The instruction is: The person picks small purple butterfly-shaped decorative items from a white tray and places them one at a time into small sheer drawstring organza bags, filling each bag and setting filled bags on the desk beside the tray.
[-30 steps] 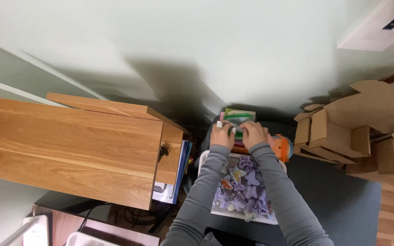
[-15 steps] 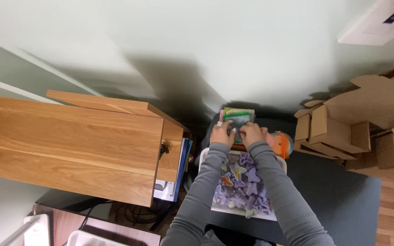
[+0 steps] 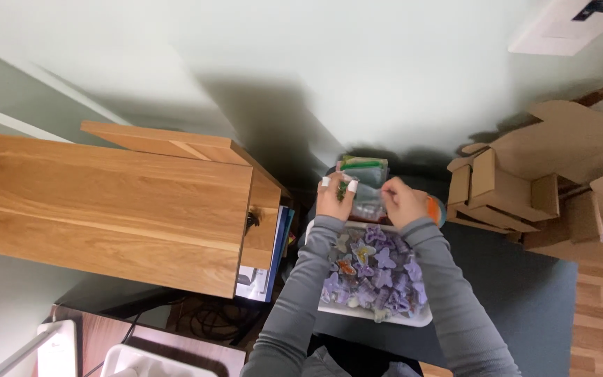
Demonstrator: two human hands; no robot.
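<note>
My left hand (image 3: 334, 197) and my right hand (image 3: 404, 202) grip a small clear plastic bag (image 3: 367, 199) from either side, over the far end of a white tray (image 3: 392, 318). The tray holds several purple butterfly-shaped pieces (image 3: 375, 272) with a few orange and pale ones among them. A stack of green and clear packets (image 3: 363, 167) lies just beyond my hands. Both arms wear grey sleeves. What is inside the bag is too blurred to tell.
A wooden cabinet (image 3: 113, 202) stands to the left with books (image 3: 278, 251) beside it. Open cardboard boxes (image 3: 525, 181) are piled at the right. An orange object (image 3: 434, 208) peeks from behind my right wrist. A dark grey mat (image 3: 525, 293) covers the floor under the tray.
My hands have drawn slightly apart, and the clear bag now shows stretched between them. The tray and boxes have not moved.
</note>
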